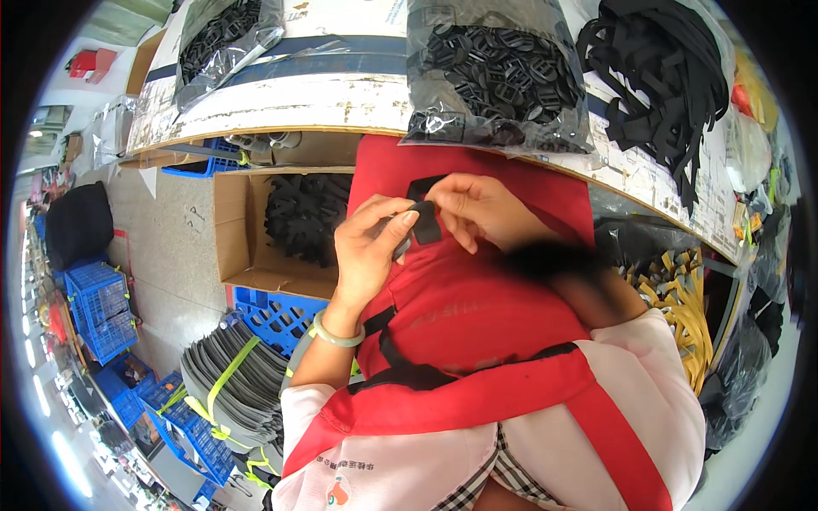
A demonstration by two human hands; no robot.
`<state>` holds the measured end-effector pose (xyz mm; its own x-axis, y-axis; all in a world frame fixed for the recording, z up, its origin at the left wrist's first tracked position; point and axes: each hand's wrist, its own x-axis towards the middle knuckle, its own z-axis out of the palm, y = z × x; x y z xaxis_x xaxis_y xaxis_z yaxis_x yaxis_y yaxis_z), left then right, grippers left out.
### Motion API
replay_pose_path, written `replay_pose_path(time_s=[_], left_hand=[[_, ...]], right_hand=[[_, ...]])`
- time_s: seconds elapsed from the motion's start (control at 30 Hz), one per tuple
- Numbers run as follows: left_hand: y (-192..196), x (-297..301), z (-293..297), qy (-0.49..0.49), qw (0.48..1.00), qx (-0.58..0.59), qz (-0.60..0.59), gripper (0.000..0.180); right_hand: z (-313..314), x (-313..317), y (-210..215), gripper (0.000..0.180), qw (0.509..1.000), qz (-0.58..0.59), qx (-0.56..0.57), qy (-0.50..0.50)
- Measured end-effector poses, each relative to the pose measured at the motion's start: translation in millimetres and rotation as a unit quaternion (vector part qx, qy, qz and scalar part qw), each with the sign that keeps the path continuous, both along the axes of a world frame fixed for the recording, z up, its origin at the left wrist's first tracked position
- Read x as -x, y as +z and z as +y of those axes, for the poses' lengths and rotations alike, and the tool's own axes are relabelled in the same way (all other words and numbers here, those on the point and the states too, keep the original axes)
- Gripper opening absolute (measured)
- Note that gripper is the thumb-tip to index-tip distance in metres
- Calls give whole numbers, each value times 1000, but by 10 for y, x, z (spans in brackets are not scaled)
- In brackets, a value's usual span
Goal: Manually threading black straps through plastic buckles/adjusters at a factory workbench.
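Observation:
In front of the red apron, a short piece of black webbing strap (425,225) is between my two hands. My left hand (368,243) pinches it between thumb and fingertips, with a pale bangle on that wrist. My right hand (487,209) has its fingers bent in at the strap's upper part, thumb and forefinger together on it. A dark band blurs across the right forearm. Whether a buckle is on the strap, my fingers hide.
On the worktable (358,89) lie a clear bag of black plastic buckles (511,81) and a heap of black straps (665,77). Below stands a cardboard box (234,230) of black pieces. Bundled grey strips (239,375) are at left, yellow-and-black straps (682,315) at right.

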<state>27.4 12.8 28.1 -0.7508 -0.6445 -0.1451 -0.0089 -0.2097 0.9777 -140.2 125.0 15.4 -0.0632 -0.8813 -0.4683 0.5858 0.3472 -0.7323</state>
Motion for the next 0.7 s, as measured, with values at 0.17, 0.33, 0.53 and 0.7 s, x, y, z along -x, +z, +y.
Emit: replay_pose_path(time_s=[0.17, 0.33, 0.53, 0.7], left_hand=[[233, -301, -145, -39, 997, -68, -21, 9], [434, -1072, -563, 271, 945, 141, -119, 18], [375, -887, -450, 109, 989, -14, -98, 28], [30, -310, -66, 5, 993, -118, 15, 34]], right_hand=[[-268, 62, 9, 16, 995, 89, 30, 33], [-399, 57, 39, 16, 985, 162, 57, 31], [-400, -340, 56, 17, 962, 225, 80, 132], [-367, -413, 86, 18, 962, 224, 107, 113]])
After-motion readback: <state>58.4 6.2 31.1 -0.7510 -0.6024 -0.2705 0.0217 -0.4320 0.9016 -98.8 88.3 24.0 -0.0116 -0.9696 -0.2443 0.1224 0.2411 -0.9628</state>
